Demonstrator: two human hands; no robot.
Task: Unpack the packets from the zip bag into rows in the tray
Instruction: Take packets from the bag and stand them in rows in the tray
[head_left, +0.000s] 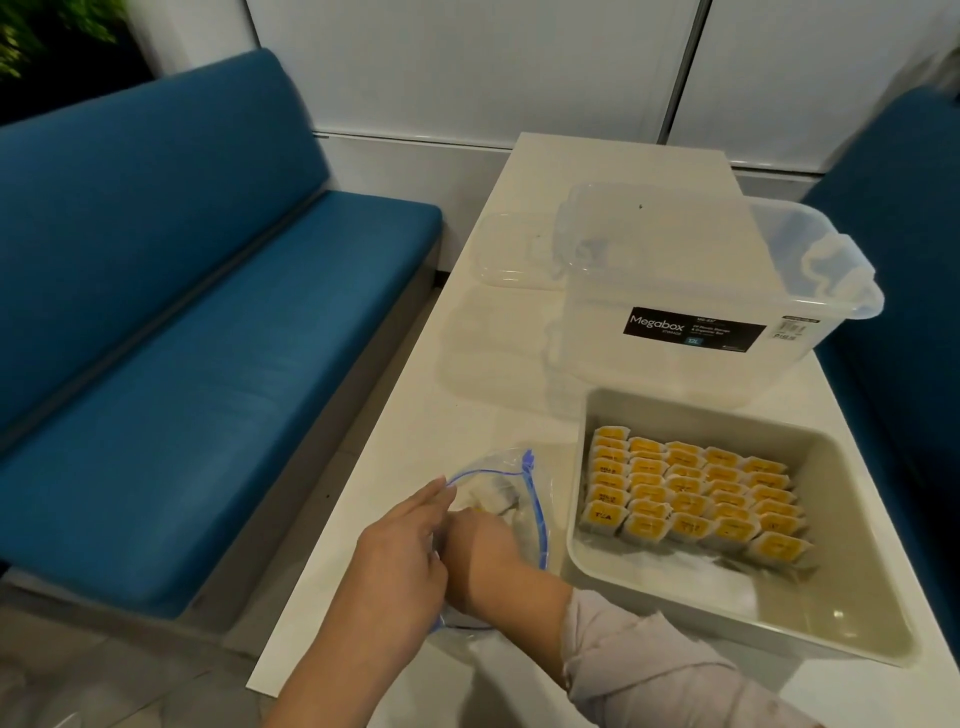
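Counts:
- hands: two, left hand (400, 551), right hand (483, 551), lower centre
- zip bag (524, 499): one
- tray (857, 613): one, lower right
- packets (691, 499) in tray: five rows, exact count unclear
- clear storage box (701, 291): one
- clear lid (514, 249): one
- blue benches (182, 322): two

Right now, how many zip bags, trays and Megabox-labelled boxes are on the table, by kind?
zip bag: 1
tray: 1
labelled box: 1
Total: 3
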